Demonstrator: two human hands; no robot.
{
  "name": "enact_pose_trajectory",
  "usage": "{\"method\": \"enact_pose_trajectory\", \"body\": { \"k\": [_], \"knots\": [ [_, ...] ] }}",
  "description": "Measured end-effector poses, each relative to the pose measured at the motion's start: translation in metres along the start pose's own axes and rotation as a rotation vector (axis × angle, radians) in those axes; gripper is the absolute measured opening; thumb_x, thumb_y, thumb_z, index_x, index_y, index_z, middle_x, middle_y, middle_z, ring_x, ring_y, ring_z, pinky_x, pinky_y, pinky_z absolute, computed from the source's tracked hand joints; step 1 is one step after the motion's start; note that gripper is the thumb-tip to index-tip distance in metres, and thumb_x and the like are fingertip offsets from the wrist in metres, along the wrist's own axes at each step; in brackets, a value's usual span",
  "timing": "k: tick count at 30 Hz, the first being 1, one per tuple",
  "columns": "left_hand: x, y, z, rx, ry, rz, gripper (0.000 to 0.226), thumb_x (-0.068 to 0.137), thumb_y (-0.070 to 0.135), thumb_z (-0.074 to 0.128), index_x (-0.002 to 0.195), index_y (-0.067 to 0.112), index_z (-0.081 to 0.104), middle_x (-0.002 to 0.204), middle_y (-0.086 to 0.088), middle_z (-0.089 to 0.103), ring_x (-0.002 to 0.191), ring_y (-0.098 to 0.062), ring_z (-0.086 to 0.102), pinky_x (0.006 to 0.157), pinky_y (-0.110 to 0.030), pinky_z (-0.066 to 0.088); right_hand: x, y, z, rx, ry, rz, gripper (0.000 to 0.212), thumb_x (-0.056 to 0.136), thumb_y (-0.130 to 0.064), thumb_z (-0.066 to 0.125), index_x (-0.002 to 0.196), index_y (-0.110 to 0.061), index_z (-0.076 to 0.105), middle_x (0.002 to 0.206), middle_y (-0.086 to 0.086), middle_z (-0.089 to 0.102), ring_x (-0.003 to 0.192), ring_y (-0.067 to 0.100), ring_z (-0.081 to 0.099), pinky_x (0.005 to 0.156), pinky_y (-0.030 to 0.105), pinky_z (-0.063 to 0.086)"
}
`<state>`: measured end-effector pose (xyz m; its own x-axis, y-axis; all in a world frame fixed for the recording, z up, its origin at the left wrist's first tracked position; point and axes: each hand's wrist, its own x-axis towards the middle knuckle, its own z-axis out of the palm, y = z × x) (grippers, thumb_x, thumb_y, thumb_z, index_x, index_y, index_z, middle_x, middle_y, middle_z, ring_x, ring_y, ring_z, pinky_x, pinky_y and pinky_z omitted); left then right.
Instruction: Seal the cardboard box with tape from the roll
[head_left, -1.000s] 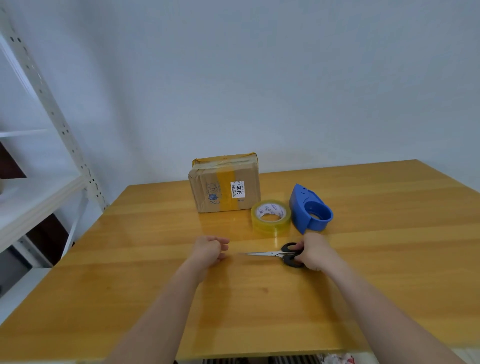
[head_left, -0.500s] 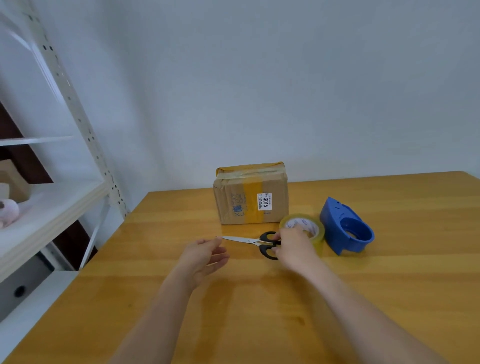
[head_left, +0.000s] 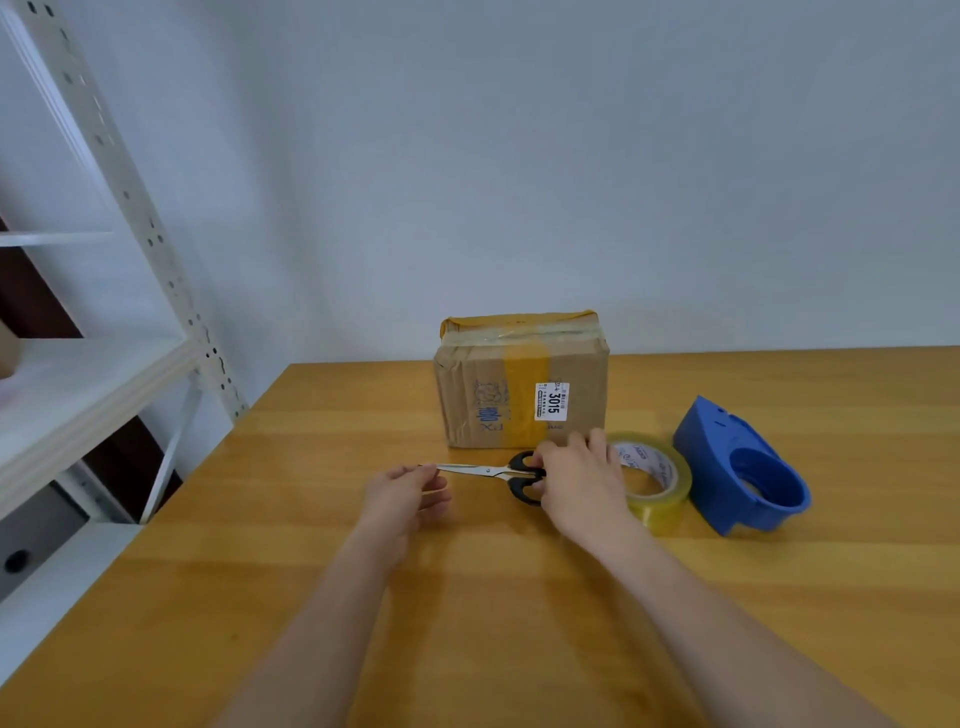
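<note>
A brown cardboard box (head_left: 519, 382) with yellow tape and a white label stands at the far side of the wooden table (head_left: 311, 597). Right of it lies a roll of clear yellowish tape (head_left: 657, 486). My right hand (head_left: 582, 480) grips the black handles of a pair of scissors (head_left: 493, 472), just in front of the box and partly covering the roll. My left hand (head_left: 408, 493) pinches the tip of the closed blades between thumb and fingers.
A blue plastic tape dispenser (head_left: 743, 467) sits to the right of the roll. A white metal shelf rack (head_left: 104, 364) stands beside the table's left edge. A plain wall is right behind the box.
My right hand has carried the scissors from the table's middle toward the box. My left hand has opened, reached up and taken the blade tip. The view has shifted left.
</note>
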<state>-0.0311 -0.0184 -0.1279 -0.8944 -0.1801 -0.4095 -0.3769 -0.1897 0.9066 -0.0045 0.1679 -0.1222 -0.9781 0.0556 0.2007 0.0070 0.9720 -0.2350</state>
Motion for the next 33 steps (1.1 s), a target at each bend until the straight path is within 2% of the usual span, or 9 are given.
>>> {"method": "enact_pose_trajectory", "body": {
  "k": [5,8,12,16,19,21,24,29,33],
  "knots": [
    [0.014,-0.008,0.010,0.044,0.031,-0.027,0.012,0.092,0.010,0.062,0.098,0.001,0.059,0.079,-0.014,0.065,0.063,-0.022,0.064,0.041,-0.022,0.053,0.006,0.005,0.012,-0.064,0.042,-0.012,0.026,0.089,-0.020,0.058,0.113,-0.025,0.065,0.115,0.007,0.046,0.115,0.030,0.033,0.105,0.043,0.026],
    [0.021,-0.012,0.014,0.094,0.051,-0.027,0.017,0.090,0.012,0.065,0.101,-0.001,0.062,0.079,-0.016,0.067,0.055,-0.019,0.062,0.038,-0.019,0.050,0.008,0.008,0.015,-0.071,0.051,0.007,0.023,0.088,-0.020,0.059,0.109,-0.026,0.068,0.116,0.007,0.044,0.116,0.030,0.032,0.108,0.045,0.022],
    [0.028,-0.014,0.021,0.155,0.100,-0.023,0.013,0.089,0.010,0.065,0.090,-0.002,0.063,0.067,-0.014,0.065,0.035,-0.012,0.057,0.035,-0.019,0.048,0.010,0.009,0.017,-0.118,0.059,0.026,0.021,0.089,-0.022,0.058,0.107,-0.024,0.070,0.118,0.008,0.045,0.118,0.032,0.031,0.109,0.047,0.018],
    [0.032,-0.016,0.024,0.195,0.136,-0.041,0.014,0.088,0.009,0.067,0.085,-0.004,0.063,0.062,-0.014,0.064,0.036,-0.014,0.056,0.032,-0.018,0.046,0.012,0.008,0.016,-0.132,0.040,0.042,0.022,0.089,-0.023,0.057,0.105,-0.023,0.071,0.118,0.007,0.048,0.118,0.032,0.030,0.110,0.047,0.019],
    [0.029,-0.014,0.024,0.189,0.157,-0.055,0.016,0.089,0.008,0.066,0.079,-0.003,0.060,0.063,-0.015,0.063,0.045,-0.019,0.058,0.031,-0.018,0.045,0.011,0.009,0.014,-0.132,0.021,0.038,0.025,0.089,-0.014,0.053,0.105,-0.022,0.071,0.116,0.007,0.050,0.117,0.032,0.030,0.109,0.047,0.020],
    [0.026,-0.013,0.023,0.146,0.161,-0.074,0.014,0.090,0.007,0.065,0.089,-0.006,0.061,0.067,-0.016,0.062,0.051,-0.021,0.060,0.033,-0.020,0.048,0.009,0.010,0.012,-0.123,0.004,0.031,0.026,0.089,-0.012,0.054,0.106,-0.021,0.071,0.116,0.007,0.050,0.117,0.032,0.030,0.108,0.047,0.021],
    [0.020,-0.010,0.020,0.087,0.149,-0.092,0.019,0.091,0.008,0.064,0.102,-0.006,0.059,0.069,-0.015,0.061,0.054,-0.021,0.060,0.036,-0.020,0.051,0.005,0.011,0.006,-0.076,0.026,0.012,0.022,0.088,-0.019,0.060,0.108,-0.021,0.070,0.117,0.005,0.050,0.117,0.030,0.031,0.106,0.046,0.023],
    [-0.003,0.000,0.016,0.038,0.113,-0.046,0.016,0.091,0.010,0.063,0.101,-0.002,0.058,0.070,-0.011,0.060,0.056,-0.019,0.057,0.035,-0.018,0.049,-0.006,0.013,-0.021,0.018,0.070,0.005,0.022,0.089,-0.029,0.061,0.107,-0.022,0.070,0.117,0.003,0.051,0.115,0.027,0.034,0.103,0.044,0.027],
    [-0.029,0.024,0.017,-0.037,0.052,0.027,0.017,0.092,0.011,0.062,0.105,0.001,0.057,0.077,-0.008,0.061,0.060,-0.016,0.058,0.039,-0.018,0.051,-0.019,0.018,-0.060,0.068,-0.029,-0.009,0.028,0.089,-0.036,0.060,0.114,-0.026,0.066,0.122,0.004,0.051,0.119,0.026,0.037,0.101,0.043,0.032]
  ]
}}
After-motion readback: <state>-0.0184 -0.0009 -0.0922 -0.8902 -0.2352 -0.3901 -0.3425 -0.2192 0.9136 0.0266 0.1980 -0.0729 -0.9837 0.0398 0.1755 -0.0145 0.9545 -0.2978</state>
